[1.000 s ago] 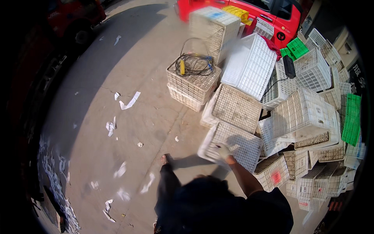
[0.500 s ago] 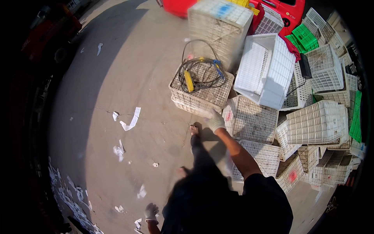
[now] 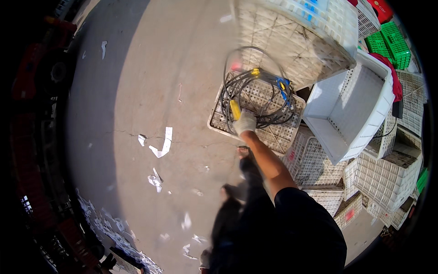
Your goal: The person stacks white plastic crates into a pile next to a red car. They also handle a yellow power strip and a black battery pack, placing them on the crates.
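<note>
My right hand, in a pale glove, is closed on the yellow piece attached to a coil of black cable with blue and yellow bits. The coil rests on a grimy white plastic crate with a grid base. Behind it stands a large dirty white crate. My gloved left hand shows small at the bottom, beside my dark clothing, its fingers unclear.
White crates are piled along the right, with an open white crate, green crates and a red cloth. A red vehicle stands at the far left. Paper scraps litter the concrete ground.
My right hand has moved up from the lower crates onto the yellow piece and cable and closed on it. My view has moved closer to that crate stack as my feet stepped forward.
</note>
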{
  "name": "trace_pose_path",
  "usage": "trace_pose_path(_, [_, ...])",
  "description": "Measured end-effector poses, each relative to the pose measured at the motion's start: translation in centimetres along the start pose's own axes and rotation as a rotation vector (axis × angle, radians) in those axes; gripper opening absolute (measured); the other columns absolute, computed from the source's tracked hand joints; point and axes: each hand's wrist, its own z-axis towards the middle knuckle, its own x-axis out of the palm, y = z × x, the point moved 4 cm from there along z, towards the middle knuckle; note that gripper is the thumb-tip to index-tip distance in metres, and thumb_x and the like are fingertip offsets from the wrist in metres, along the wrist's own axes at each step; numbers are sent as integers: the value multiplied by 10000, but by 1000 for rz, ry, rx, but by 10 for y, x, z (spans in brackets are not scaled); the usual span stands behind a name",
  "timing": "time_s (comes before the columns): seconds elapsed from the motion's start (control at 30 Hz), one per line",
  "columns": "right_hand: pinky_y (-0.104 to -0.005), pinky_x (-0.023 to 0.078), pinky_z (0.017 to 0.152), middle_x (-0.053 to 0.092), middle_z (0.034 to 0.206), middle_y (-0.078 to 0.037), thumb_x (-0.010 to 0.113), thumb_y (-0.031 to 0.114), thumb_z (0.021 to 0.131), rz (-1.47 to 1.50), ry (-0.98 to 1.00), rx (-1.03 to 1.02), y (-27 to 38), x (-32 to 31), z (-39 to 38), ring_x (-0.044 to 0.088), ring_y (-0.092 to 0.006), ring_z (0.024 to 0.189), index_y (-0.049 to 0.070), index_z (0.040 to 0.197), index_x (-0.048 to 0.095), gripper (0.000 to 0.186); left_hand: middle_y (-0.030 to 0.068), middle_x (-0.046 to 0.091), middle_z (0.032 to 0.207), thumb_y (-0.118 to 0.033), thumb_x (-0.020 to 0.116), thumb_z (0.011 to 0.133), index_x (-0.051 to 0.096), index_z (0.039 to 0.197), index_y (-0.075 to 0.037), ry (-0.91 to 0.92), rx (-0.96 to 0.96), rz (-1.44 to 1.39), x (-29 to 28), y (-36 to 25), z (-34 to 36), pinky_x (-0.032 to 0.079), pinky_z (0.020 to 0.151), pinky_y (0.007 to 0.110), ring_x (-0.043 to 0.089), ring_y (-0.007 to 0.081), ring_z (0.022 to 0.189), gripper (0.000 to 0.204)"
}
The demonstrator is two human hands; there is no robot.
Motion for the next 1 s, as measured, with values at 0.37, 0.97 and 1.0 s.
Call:
trace_pose_path(0.37, [-324,496,839,684,1001,-90,794,75,681,932,307,34,-6,-105,-72,614,-189,903,-3,1188,584,554,55,677,832,-133,628,884,679,1111,-42,-50,25,52,-1,-186,88,501,584,287,612,154,688,250])
trace_pose_path(0.97, [-310,484,889,640,1145,-68,764,143,724,1465,275,6,-36,-154,-306,599,-164,1007,20,1381,484,724,115,644,1129,-31,534,953,564,1282,-23,525,693,355,62,-483,137,539,787,309,631,181,943,331])
trace_pose_path(1.0, [-302,480,899,631,1162,-71,765,145,724,1514,257,24,-40,-163,-320,592,-160,1023,13,1394,469,745,121,653,1105,-25,524,940,553,1290,-17,505,712,373,87,-495,109,539,792,319,640,196,929,351])
